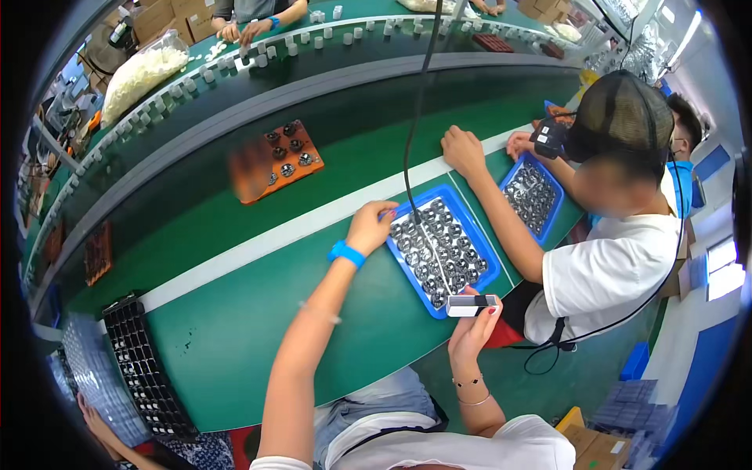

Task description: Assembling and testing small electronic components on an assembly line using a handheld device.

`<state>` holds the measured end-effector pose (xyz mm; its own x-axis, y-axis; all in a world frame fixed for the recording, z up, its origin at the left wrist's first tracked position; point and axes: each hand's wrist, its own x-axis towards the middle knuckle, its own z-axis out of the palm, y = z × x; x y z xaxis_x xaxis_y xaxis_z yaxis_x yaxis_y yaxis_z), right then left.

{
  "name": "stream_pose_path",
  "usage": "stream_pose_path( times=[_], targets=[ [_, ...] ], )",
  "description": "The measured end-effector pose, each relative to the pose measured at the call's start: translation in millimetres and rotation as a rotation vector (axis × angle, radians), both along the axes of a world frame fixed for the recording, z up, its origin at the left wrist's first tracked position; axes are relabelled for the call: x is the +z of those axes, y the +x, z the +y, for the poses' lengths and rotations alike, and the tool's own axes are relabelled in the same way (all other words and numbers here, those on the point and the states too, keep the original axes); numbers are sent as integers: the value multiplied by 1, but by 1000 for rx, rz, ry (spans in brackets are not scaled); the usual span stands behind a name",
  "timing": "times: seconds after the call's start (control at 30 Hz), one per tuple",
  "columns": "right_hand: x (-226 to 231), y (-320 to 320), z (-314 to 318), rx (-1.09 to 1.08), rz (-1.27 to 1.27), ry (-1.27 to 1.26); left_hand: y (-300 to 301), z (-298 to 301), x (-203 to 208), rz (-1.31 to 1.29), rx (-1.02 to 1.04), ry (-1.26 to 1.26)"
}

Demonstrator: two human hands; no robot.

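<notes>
The green table (227, 337) bears blue trays (492, 267) and a black rack (149, 372).

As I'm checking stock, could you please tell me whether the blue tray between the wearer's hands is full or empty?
Largely full: shiny dark parts cover most of the blue tray, with white showing between them.

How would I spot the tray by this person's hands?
Start at the green table. On it, find the blue tray of shiny metal parts; unlike the similar tray to its right, this one has the left hand at its far-left corner and the right hand by its near edge.
</notes>
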<state>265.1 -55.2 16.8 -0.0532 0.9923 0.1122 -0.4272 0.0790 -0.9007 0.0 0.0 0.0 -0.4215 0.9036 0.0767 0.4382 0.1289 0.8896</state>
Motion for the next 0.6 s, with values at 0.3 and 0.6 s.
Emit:
stream_pose_path(
  times=[0.3,0.6],
  targets=[
    [9,-2,23,90,75,-124,32,-168,21,-350,293,-85],
    [25,-43,-6,371,208,-327,105,-311,49,-567,596,-189]
  ],
)
